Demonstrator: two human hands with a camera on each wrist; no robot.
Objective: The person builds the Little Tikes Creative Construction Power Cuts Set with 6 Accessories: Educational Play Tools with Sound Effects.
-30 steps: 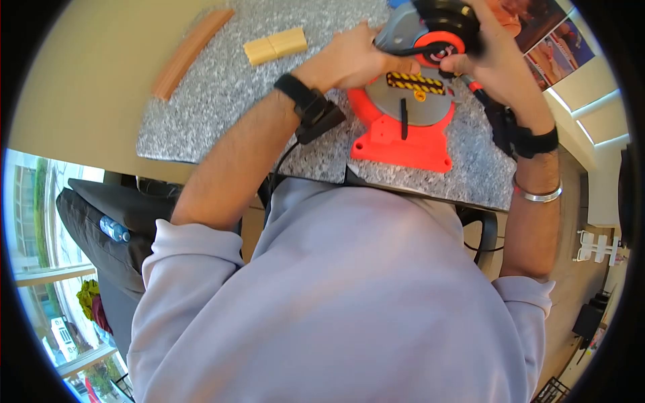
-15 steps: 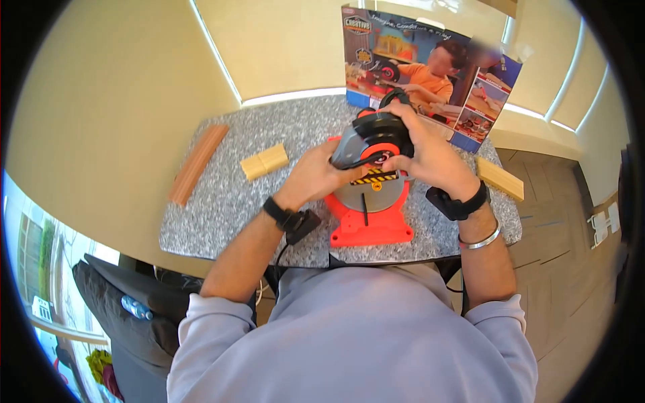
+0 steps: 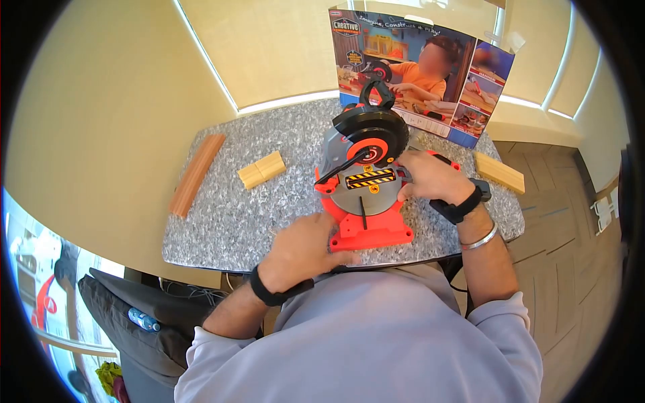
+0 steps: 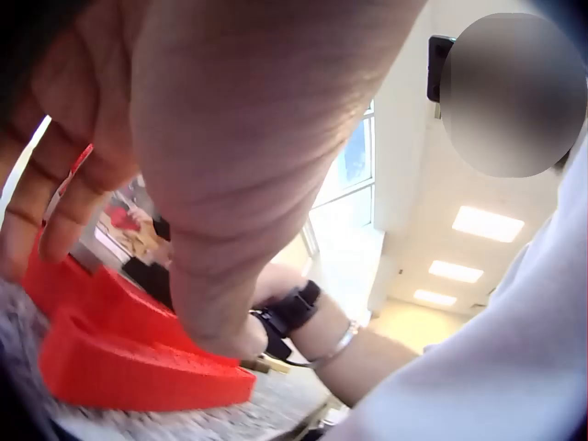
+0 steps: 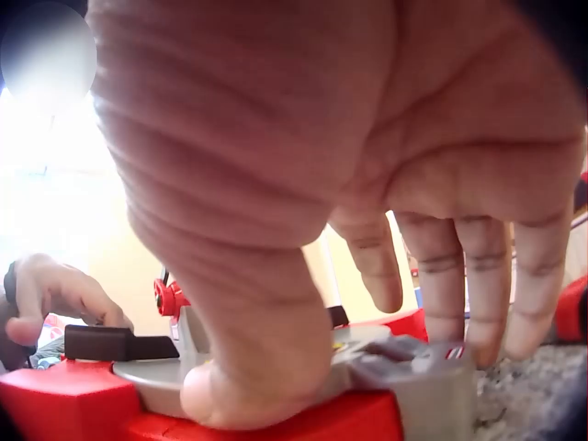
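A toy miter saw (image 3: 351, 125) with a black blade guard, grey turntable and red base (image 3: 373, 234) stands upright on the speckled table. My left hand (image 3: 299, 250) is low at the base's front left corner, fingers extended beside it and thumb along its front edge. In the left wrist view the fingers reach down past the red base (image 4: 147, 372). My right hand (image 3: 438, 178) lies against the saw's right side. The right wrist view shows its thumb (image 5: 262, 381) over the turntable's edge and its other fingers pointing straight down beside a grey part.
A printed toy box (image 3: 403, 74) stands behind the saw. Left of it lie a pale yellow grooved block (image 3: 262, 170) and a long brown strip (image 3: 197, 176). Another yellow board (image 3: 499, 172) lies at the table's right edge. A red and black piece (image 3: 443, 159) is behind my right hand.
Both hands have left the saw's upper part and come down to its base, left hand toward the front left, right hand to the right side. The head view has tilted up, showing the box.
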